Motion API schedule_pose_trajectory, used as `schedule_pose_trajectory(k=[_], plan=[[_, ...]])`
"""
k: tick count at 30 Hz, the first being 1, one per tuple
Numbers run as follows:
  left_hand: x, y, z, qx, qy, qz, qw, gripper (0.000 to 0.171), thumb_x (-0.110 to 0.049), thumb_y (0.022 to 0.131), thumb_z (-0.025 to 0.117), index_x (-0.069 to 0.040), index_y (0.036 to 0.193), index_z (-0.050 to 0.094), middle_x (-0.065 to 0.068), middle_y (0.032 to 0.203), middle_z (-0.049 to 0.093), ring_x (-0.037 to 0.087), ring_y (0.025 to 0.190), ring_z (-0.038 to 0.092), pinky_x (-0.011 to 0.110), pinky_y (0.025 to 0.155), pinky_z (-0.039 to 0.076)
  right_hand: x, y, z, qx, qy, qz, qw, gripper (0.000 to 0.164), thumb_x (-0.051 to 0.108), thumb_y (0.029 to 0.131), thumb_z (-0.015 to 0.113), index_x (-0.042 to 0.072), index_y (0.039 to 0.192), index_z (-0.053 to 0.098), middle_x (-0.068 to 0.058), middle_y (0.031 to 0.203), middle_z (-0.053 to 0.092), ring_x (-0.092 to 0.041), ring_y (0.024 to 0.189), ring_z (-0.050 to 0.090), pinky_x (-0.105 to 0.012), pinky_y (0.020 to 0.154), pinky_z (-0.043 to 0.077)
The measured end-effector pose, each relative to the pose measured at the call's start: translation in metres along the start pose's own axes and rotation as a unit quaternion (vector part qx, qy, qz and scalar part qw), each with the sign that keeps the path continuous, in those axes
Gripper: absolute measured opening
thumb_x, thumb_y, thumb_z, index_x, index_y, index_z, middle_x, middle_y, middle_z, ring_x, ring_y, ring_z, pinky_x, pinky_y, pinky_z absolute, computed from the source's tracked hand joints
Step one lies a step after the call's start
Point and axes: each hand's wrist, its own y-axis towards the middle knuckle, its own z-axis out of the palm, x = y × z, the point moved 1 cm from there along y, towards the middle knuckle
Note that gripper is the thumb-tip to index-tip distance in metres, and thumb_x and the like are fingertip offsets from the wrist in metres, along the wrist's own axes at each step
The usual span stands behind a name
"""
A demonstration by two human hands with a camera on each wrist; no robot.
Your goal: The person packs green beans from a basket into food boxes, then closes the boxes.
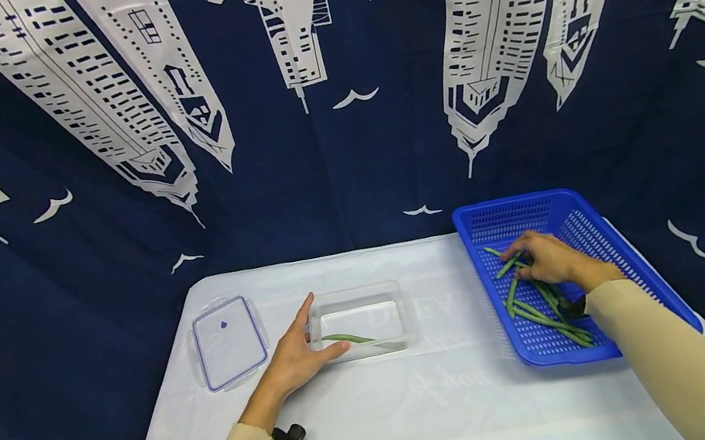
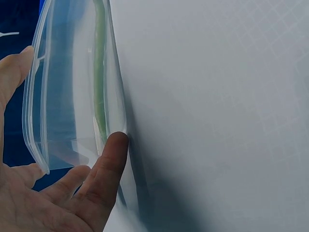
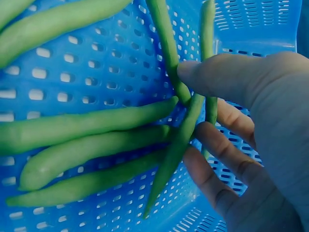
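Observation:
A clear plastic food container (image 1: 387, 316) stands on the table with a green bean (image 1: 348, 339) inside, along its near wall. My left hand (image 1: 298, 351) touches the container's left end, fingers fairly straight and spread, thumb over the near rim; in the left wrist view a fingertip (image 2: 116, 145) lies against the wall. To the right, a blue plastic basket (image 1: 604, 238) holds several green beans (image 3: 87, 128). Inside it, my right hand (image 1: 547, 260) reaches among them, thumb and fingers around a slanting bean (image 3: 176, 147). The contact behind the thumb is partly hidden.
A clear lid with a blue seal (image 1: 230, 344) lies flat left of the container. White cloth (image 1: 431, 426) covers the table. Behind hangs a dark blue cloth (image 1: 331, 176) printed with white buildings.

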Motion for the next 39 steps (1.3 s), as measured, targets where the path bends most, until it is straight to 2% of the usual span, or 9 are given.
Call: schedule_pose_trajectory(k=[4, 9, 12, 16, 19, 24, 27, 34, 39], plan=[[-0.001, 0.001, 0.001, 0.001, -0.003, 0.002, 1.0, 0.128, -0.05, 0.091, 0.101, -0.033, 0.189, 0.021, 0.024, 0.186, 0.043, 0.05, 0.156, 0.063, 0.07, 0.123, 0.056, -0.004, 0.0, 0.001, -0.012, 0.014, -0.009, 1.0, 0.024, 0.002, 0.094, 0.092, 0.009, 0.117, 0.089, -0.019, 0.119, 0.079, -0.039, 0.109, 0.074, -0.062, 0.098, 0.06], [0.0, 0.001, 0.002, 0.003, -0.008, 0.002, 1.0, 0.127, -0.048, 0.091, 0.102, -0.031, 0.189, 0.021, 0.024, 0.185, 0.044, 0.05, 0.157, 0.063, 0.07, 0.124, 0.055, -0.019, 0.001, 0.005, -0.052, 0.037, -0.056, 0.996, 0.019, 0.0, 0.09, 0.092, 0.016, 0.101, 0.089, -0.01, 0.105, 0.08, -0.023, 0.093, 0.071, -0.042, 0.083, 0.057], [0.0, 0.002, 0.002, 0.004, -0.006, 0.003, 1.0, 0.127, -0.048, 0.092, 0.101, -0.03, 0.189, 0.021, 0.026, 0.185, 0.044, 0.052, 0.158, 0.062, 0.071, 0.125, 0.054, -0.02, 0.0, 0.004, -0.061, 0.039, -0.058, 0.996, 0.02, -0.001, 0.089, 0.092, 0.017, 0.099, 0.09, -0.009, 0.103, 0.079, -0.023, 0.093, 0.073, -0.043, 0.084, 0.058], [0.0, 0.002, 0.003, 0.004, -0.005, 0.002, 1.0, 0.126, -0.047, 0.093, 0.101, -0.031, 0.189, 0.021, 0.025, 0.185, 0.043, 0.052, 0.159, 0.06, 0.072, 0.126, 0.053, -0.01, -0.002, -0.001, -0.038, 0.016, -0.024, 0.999, 0.021, -0.006, 0.091, 0.091, 0.012, 0.103, 0.09, -0.013, 0.107, 0.082, -0.033, 0.101, 0.076, -0.051, 0.089, 0.063], [0.0, 0.003, 0.004, 0.004, -0.006, 0.001, 1.0, 0.125, -0.046, 0.093, 0.101, -0.032, 0.189, 0.021, 0.025, 0.185, 0.044, 0.051, 0.159, 0.06, 0.072, 0.127, 0.052, -0.008, -0.003, -0.002, -0.027, 0.01, -0.014, 0.999, 0.022, -0.006, 0.091, 0.091, 0.011, 0.104, 0.091, -0.012, 0.107, 0.084, -0.031, 0.1, 0.077, -0.046, 0.088, 0.064], [-0.001, 0.003, 0.003, 0.003, -0.001, 0.005, 1.0, 0.127, -0.046, 0.092, 0.101, -0.03, 0.189, 0.02, 0.026, 0.183, 0.047, 0.051, 0.157, 0.062, 0.072, 0.126, 0.053, -0.033, 0.001, 0.005, -0.058, 0.036, -0.067, 0.995, 0.023, -0.005, 0.089, 0.093, 0.013, 0.104, 0.092, -0.005, 0.1, 0.085, -0.017, 0.091, 0.078, -0.032, 0.077, 0.063], [0.0, 0.003, 0.003, 0.002, -0.002, 0.009, 1.0, 0.128, -0.047, 0.092, 0.101, -0.029, 0.189, 0.02, 0.026, 0.182, 0.048, 0.05, 0.156, 0.063, 0.071, 0.125, 0.054, -0.037, 0.002, 0.005, -0.068, 0.046, -0.076, 0.994, 0.023, -0.004, 0.09, 0.093, 0.012, 0.105, 0.093, -0.006, 0.099, 0.083, -0.018, 0.09, 0.078, -0.032, 0.076, 0.064], [0.0, 0.003, 0.002, 0.003, -0.01, 0.014, 0.9999, 0.127, -0.047, 0.093, 0.101, -0.029, 0.189, 0.02, 0.026, 0.183, 0.046, 0.05, 0.157, 0.062, 0.068, 0.129, 0.051, -0.007, -0.004, -0.009, -0.045, 0.007, -0.013, 0.999, 0.013, 0.0, 0.098, 0.09, 0.009, 0.107, 0.093, -0.01, 0.105, 0.087, -0.031, 0.1, 0.081, -0.037, 0.083, 0.065], [0.0, 0.001, 0.001, 0.003, -0.011, 0.012, 0.9999, 0.127, -0.047, 0.093, 0.1, -0.028, 0.189, 0.019, 0.025, 0.184, 0.046, 0.049, 0.158, 0.062, 0.068, 0.129, 0.051, 0.001, -0.005, -0.011, -0.054, -0.016, -0.025, 0.998, 0.01, 0.001, 0.1, 0.089, 0.009, 0.106, 0.093, -0.009, 0.104, 0.087, -0.03, 0.101, 0.078, -0.04, 0.085, 0.064]])
